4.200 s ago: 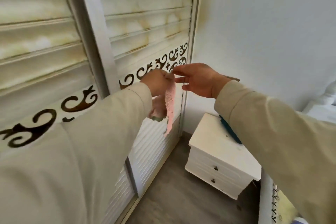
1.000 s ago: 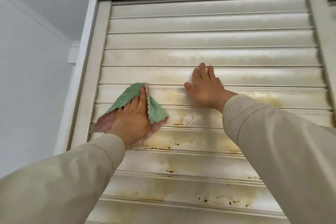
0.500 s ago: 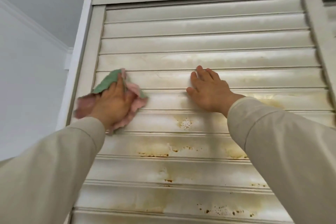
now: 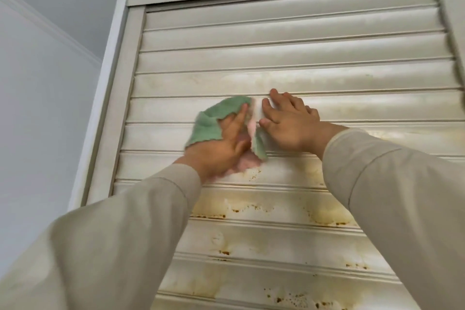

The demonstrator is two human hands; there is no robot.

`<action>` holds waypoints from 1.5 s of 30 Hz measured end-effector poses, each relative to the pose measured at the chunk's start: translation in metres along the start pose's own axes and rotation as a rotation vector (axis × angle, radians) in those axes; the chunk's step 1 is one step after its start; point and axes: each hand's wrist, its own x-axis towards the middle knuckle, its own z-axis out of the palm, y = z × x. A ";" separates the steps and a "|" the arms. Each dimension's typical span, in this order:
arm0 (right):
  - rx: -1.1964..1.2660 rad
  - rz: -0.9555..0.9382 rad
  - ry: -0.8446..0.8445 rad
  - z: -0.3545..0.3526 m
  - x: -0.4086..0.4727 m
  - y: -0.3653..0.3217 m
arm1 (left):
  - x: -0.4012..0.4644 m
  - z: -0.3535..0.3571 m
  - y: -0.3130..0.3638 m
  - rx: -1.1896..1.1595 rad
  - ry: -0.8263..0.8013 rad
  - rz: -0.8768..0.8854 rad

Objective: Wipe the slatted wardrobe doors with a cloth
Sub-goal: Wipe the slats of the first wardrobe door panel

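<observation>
Green and pink, the cloth [image 4: 208,126] lies flattened under my left hand [image 4: 221,143], whose straight fingers press it against the slatted wardrobe door [image 4: 289,50]. Its folded edge hangs just beside my right hand [image 4: 289,126], nearly touching the thumb. That right hand rests flat on the slats with fingers spread and holds nothing. The two hands sit close together near the middle of the door, both in beige sleeves [image 4: 402,196]. Below them I see yellow-brown stains [image 4: 251,206] and rusty specks along the lower slats. The upper slats look cleaner. A pale wall [image 4: 37,108] stands left of the door frame.
</observation>
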 end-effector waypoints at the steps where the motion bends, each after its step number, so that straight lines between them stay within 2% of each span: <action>1: -0.010 -0.004 -0.004 0.000 0.000 0.001 | -0.007 -0.007 -0.019 -0.048 0.038 -0.095; 3: -0.024 -0.016 -0.018 0.000 -0.001 0.002 | -0.020 -0.023 -0.052 -0.146 0.180 -0.358; 4: -0.029 -0.021 -0.024 0.000 -0.002 0.003 | -0.027 -0.031 -0.063 -0.123 0.251 -0.466; 6: -0.030 -0.024 -0.033 0.000 -0.003 0.003 | -0.035 -0.040 -0.067 -0.038 0.292 -0.666; 8: -0.021 -0.022 -0.040 -0.001 -0.003 0.002 | -0.035 -0.035 -0.049 -0.241 0.400 -0.844; 9: -0.020 -0.022 -0.042 -0.001 -0.003 0.001 | -0.033 -0.031 -0.032 -0.313 0.423 -0.869; 11: -0.027 -0.016 -0.036 -0.001 -0.003 0.001 | -0.026 -0.018 -0.007 -0.248 0.327 -0.702; 14: -0.042 -0.016 -0.005 0.003 -0.002 0.000 | -0.020 -0.008 0.013 0.121 0.085 -0.255; 16: -0.030 -0.015 0.006 0.006 -0.002 -0.001 | -0.022 -0.015 0.003 0.065 0.020 -0.136; 17: -0.026 -0.014 0.008 0.006 -0.001 -0.002 | -0.027 -0.023 -0.007 0.005 0.018 -0.142; 19: -0.026 -0.014 0.002 0.007 -0.001 -0.003 | -0.036 -0.040 -0.044 -0.017 0.113 -0.215; 22: -0.036 -0.023 -0.014 0.008 -0.001 -0.002 | -0.057 -0.053 -0.094 0.062 0.176 -0.568; 24: -0.053 -0.025 -0.016 0.008 -0.002 0.001 | -0.056 -0.055 -0.085 0.125 0.149 -0.691; 26: -0.054 -0.023 -0.021 0.009 -0.003 0.001 | -0.050 -0.057 -0.070 0.061 0.313 -0.787; 28: -0.046 -0.019 -0.033 0.008 -0.004 0.000 | -0.041 -0.063 -0.055 -0.045 0.357 -0.685; 31: -0.038 -0.020 -0.040 0.008 -0.005 0.000 | -0.031 -0.066 -0.032 -0.324 0.404 -0.656; 34: -0.034 -0.021 -0.038 0.009 -0.005 0.000 | -0.021 -0.063 -0.024 -0.354 0.503 -0.595; 36: -0.031 -0.024 -0.033 0.010 -0.005 0.000 | -0.014 -0.063 -0.017 -0.236 0.493 -0.554; 39: -0.025 -0.020 -0.034 0.011 -0.005 0.000 | -0.016 -0.054 -0.005 0.082 0.254 -0.444; 41: -0.027 -0.024 -0.031 0.012 -0.004 0.000 | -0.020 -0.049 -0.012 0.165 0.137 -0.486; 44: -0.025 -0.027 -0.026 0.013 -0.005 0.001 | -0.025 -0.054 -0.043 0.301 0.137 -0.635; 45: -0.025 -0.027 -0.028 0.013 -0.005 0.001 | -0.024 -0.057 -0.053 0.249 0.155 -0.724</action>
